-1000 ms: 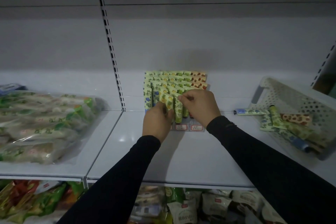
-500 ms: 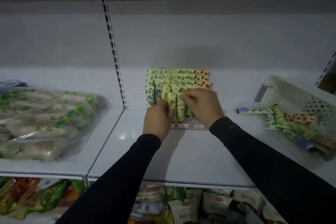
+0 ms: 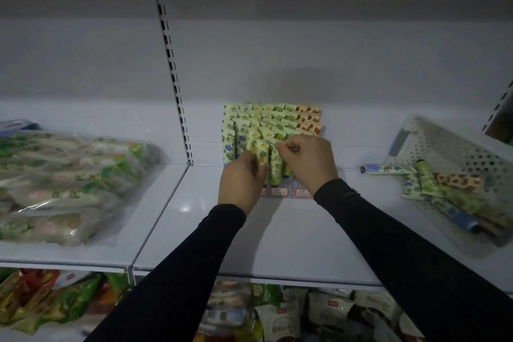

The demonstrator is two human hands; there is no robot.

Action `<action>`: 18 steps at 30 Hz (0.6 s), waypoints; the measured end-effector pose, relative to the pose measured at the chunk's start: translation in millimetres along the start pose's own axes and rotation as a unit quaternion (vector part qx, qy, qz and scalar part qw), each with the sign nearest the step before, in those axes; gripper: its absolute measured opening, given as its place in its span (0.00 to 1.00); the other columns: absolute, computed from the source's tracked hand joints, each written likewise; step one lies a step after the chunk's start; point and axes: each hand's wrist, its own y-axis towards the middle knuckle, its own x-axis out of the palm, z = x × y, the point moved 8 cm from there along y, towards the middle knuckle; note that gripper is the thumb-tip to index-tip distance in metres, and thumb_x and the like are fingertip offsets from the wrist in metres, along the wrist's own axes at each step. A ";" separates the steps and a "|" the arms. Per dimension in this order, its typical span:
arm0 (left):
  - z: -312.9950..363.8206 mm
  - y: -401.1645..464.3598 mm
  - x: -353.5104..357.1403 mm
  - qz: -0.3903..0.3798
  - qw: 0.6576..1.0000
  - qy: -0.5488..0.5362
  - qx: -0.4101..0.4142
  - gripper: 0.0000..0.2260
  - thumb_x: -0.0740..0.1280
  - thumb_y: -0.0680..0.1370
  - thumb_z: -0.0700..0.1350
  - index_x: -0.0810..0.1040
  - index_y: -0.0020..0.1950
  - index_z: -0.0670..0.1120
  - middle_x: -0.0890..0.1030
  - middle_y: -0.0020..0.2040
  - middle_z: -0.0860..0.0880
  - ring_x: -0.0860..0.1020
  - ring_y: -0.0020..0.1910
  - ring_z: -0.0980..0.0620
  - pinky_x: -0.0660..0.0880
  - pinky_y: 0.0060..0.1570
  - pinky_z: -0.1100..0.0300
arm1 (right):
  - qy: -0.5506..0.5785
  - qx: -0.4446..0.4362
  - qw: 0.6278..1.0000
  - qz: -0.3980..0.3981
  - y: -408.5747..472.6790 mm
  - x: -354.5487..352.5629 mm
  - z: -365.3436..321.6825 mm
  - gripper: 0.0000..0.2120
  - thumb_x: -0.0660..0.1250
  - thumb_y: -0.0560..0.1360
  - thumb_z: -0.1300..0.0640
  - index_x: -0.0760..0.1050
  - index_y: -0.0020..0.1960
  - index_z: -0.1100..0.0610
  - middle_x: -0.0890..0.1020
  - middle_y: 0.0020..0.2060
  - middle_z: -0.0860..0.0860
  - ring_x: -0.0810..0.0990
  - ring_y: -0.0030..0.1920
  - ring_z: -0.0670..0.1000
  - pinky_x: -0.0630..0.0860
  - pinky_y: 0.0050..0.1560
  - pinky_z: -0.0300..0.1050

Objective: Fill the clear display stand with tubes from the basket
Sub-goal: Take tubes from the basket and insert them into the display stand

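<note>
A white shelf spans the middle of the frame. On it, at left, lies a clear bag of packets; at centre back stands the display stand of tubes; at right sits a white basket, tilted, it seems, with one loose tube just beside it.

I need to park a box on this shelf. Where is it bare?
Bare: the white shelf between the clear display stand of tubes and the white perforated basket, and in front of the stand. Crowded: the left bay under clear bagged snacks.
</note>
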 end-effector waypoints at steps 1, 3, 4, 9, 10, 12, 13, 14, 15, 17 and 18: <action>0.4 -0.1 -0.1 0.000 1.000 0.000 0.001 0.08 0.68 0.78 0.47 0.72 0.46 0.44 0.81 0.42 0.45 0.78 0.41 0.46 0.71 0.39 0.58 | -0.007 0.002 1.000 0.000 0.1 0.0 1.0 0.12 0.69 0.76 0.53 0.83 0.40 0.61 0.84 0.34 0.53 0.81 0.38 0.50 0.79 0.45 0.46; 1.0 -0.1 -0.5 0.004 1.000 0.001 0.002 0.08 0.68 0.78 0.46 0.73 0.46 0.43 0.81 0.41 0.45 0.77 0.40 0.46 0.69 0.38 0.58 | -0.016 0.004 1.000 -0.001 0.6 0.6 2.3 0.13 0.69 0.76 0.53 0.82 0.38 0.62 0.83 0.32 0.53 0.80 0.36 0.51 0.78 0.43 0.47; 1.2 -0.2 -0.5 0.006 1.000 0.002 0.003 0.08 0.68 0.78 0.46 0.73 0.46 0.43 0.80 0.41 0.45 0.76 0.39 0.46 0.67 0.37 0.58 | -0.015 0.004 1.000 0.001 0.8 0.8 2.3 0.14 0.69 0.75 0.53 0.81 0.37 0.62 0.82 0.32 0.54 0.80 0.36 0.52 0.78 0.43 0.48; 3.3 -0.7 -0.1 0.006 1.000 0.007 0.003 0.08 0.68 0.78 0.46 0.73 0.47 0.42 0.81 0.41 0.44 0.76 0.39 0.46 0.66 0.37 0.59 | -0.022 -0.003 1.000 -0.002 1.1 5.0 -1.3 0.15 0.69 0.75 0.53 0.80 0.36 0.64 0.82 0.31 0.57 0.80 0.36 0.56 0.78 0.42 0.51; 3.9 -0.5 -0.2 0.004 1.000 0.007 0.005 0.08 0.68 0.78 0.46 0.73 0.47 0.42 0.81 0.42 0.44 0.76 0.40 0.46 0.67 0.37 0.59 | -0.023 -0.003 1.000 -0.003 1.3 4.8 -1.7 0.16 0.68 0.75 0.53 0.79 0.36 0.64 0.82 0.31 0.57 0.80 0.37 0.56 0.78 0.42 0.51; 5.0 0.0 -0.6 0.001 1.000 0.012 0.003 0.09 0.68 0.78 0.47 0.75 0.49 0.41 0.82 0.43 0.44 0.78 0.41 0.46 0.70 0.39 0.58 | -0.020 -0.004 1.000 -0.010 2.8 4.9 -0.7 0.16 0.68 0.76 0.53 0.79 0.35 0.63 0.81 0.31 0.56 0.80 0.36 0.56 0.77 0.41 0.51; 5.0 0.2 -1.4 0.001 1.000 0.013 0.002 0.09 0.68 0.78 0.47 0.75 0.50 0.41 0.82 0.44 0.44 0.78 0.42 0.45 0.72 0.40 0.57 | -0.020 -0.004 1.000 -0.014 2.9 5.1 -0.4 0.16 0.68 0.76 0.52 0.79 0.35 0.63 0.81 0.31 0.56 0.80 0.36 0.55 0.77 0.41 0.50; 4.3 0.8 -1.5 0.000 1.000 0.013 0.001 0.10 0.68 0.78 0.47 0.76 0.52 0.41 0.82 0.44 0.44 0.79 0.43 0.45 0.73 0.41 0.57 | -0.021 -0.004 1.000 -0.018 2.8 4.8 -0.4 0.16 0.68 0.76 0.52 0.79 0.35 0.62 0.81 0.31 0.56 0.80 0.36 0.55 0.77 0.41 0.49; 3.7 1.2 -1.4 -0.002 1.000 0.013 -0.001 0.10 0.68 0.78 0.47 0.76 0.52 0.41 0.83 0.45 0.44 0.79 0.43 0.45 0.73 0.41 0.57 | -0.023 -0.003 1.000 -0.020 2.3 4.3 -0.5 0.16 0.68 0.76 0.52 0.78 0.35 0.62 0.80 0.30 0.55 0.79 0.36 0.55 0.77 0.41 0.48; 2.3 1.6 -1.2 -0.009 1.000 0.020 -0.003 0.11 0.68 0.78 0.49 0.77 0.54 0.42 0.83 0.45 0.45 0.80 0.44 0.45 0.74 0.42 0.57 | -0.019 0.000 0.999 -0.027 1.2 3.7 0.0 0.17 0.67 0.76 0.51 0.79 0.35 0.61 0.80 0.30 0.53 0.79 0.35 0.53 0.75 0.40 0.46; 1.4 1.8 -1.7 -0.010 1.000 0.023 -0.003 0.12 0.69 0.77 0.49 0.77 0.54 0.42 0.83 0.45 0.45 0.81 0.44 0.45 0.75 0.43 0.57 | -0.016 0.002 0.999 -0.031 0.2 3.4 0.1 0.17 0.67 0.77 0.50 0.80 0.35 0.60 0.81 0.30 0.52 0.79 0.35 0.51 0.75 0.40 0.44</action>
